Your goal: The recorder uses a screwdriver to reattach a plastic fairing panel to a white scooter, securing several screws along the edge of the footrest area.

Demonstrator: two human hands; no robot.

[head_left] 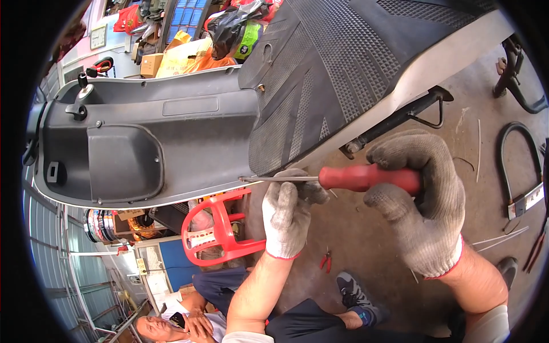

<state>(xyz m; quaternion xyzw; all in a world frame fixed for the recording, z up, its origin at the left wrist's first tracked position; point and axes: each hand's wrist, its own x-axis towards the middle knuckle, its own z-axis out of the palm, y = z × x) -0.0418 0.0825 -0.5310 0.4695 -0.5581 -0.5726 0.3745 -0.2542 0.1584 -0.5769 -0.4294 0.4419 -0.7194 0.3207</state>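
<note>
My right hand (429, 200), in a grey-white knitted work glove, is closed round the red handle (360, 178) of a screwdriver. Its metal shaft (283, 179) points left, and the tip meets the lower edge of a scooter's dark grey inner leg panel (194, 140), by the corner of the floor mat. Gloved as well, my left hand (289, 214) has its fingers closed about the shaft near the tip. Whether a screw sits under the tip is too small to tell. The textured black floor mat (343, 63) lies just beyond both hands.
A red plastic chair (220, 228) stands left of my left arm. Red-handled pliers (326, 260) and a black U-shaped lock (503, 166) lie on the floor. Under the scooter's side juts a black stand (400, 117). Another person (191, 323) sits lower left, holding a phone.
</note>
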